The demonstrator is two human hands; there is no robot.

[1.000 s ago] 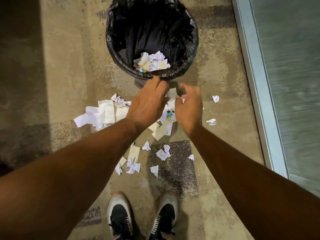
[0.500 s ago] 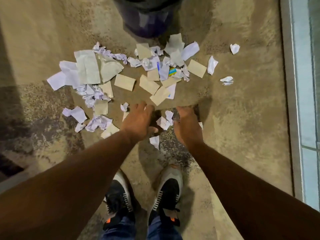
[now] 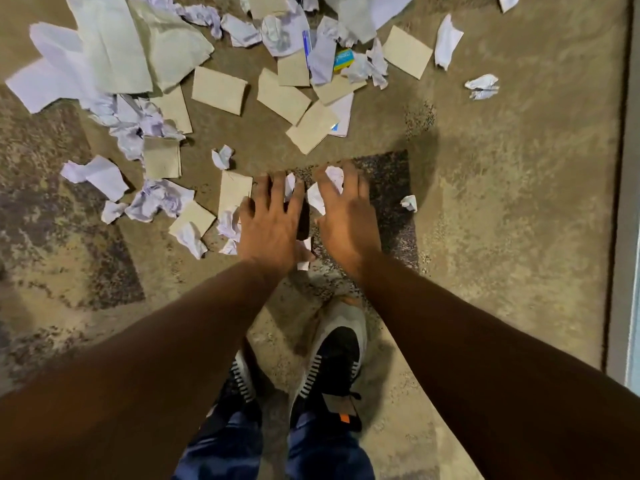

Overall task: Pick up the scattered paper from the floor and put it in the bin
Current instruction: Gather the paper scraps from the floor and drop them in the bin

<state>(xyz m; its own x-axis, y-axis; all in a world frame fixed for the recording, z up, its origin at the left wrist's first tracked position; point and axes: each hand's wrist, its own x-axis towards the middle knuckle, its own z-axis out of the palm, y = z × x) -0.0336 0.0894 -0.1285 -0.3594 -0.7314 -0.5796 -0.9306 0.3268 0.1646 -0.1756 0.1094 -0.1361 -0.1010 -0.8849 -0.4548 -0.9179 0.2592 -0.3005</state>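
Note:
Scattered paper covers the carpet ahead: tan rectangular pieces (image 3: 218,90), large creased sheets (image 3: 114,53) and crumpled white scraps (image 3: 159,199). My left hand (image 3: 273,223) and my right hand (image 3: 346,216) are down at the floor side by side, fingers spread, palms facing down. Small white scraps (image 3: 314,201) lie between and under the fingers. Another scrap (image 3: 304,252) pokes out beside my left wrist. Neither hand is closed around paper. The bin is out of view.
My two shoes (image 3: 337,351) stand just behind the hands on the patterned carpet (image 3: 502,202). A pale strip of frame or wall (image 3: 625,202) runs down the right edge. Loose scraps (image 3: 481,86) lie to the right, and one small crumpled scrap (image 3: 408,202) lies near my right hand.
The view dropped from the bin to the floor, and the bin left the frame. Both hands came down from the bin's rim and spread over the small scraps near my feet.

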